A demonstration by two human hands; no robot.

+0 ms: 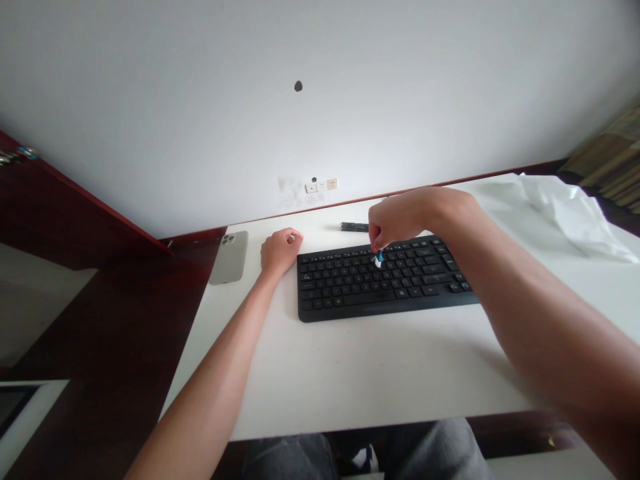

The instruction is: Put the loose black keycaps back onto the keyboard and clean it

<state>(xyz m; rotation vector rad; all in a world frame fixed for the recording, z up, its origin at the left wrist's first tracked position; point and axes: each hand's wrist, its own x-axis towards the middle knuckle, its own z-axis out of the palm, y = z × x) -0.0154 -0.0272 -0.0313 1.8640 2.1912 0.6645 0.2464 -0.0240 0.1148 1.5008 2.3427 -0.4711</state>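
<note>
A black keyboard (370, 300) lies at a slight slant on the white table. Over its upper middle keys, my right hand (400, 217) is bent down from the wrist and pinches a small blue-and-white brush-like tool (378, 259). The tool's white end is at the keys; its upper part is hidden in my fingers. My left hand (281, 251) rests on the table by the keyboard's upper left corner. Its fingers are curled in loosely, and nothing shows in them.
A phone (230, 257) lies face down near the table's left edge. Behind the keyboard is a dark stick-like object (353, 227), partly covered by my right hand. White plastic sheeting (570, 210) spreads at the far right. The wall with sockets (321, 186) rises behind the table (370, 380).
</note>
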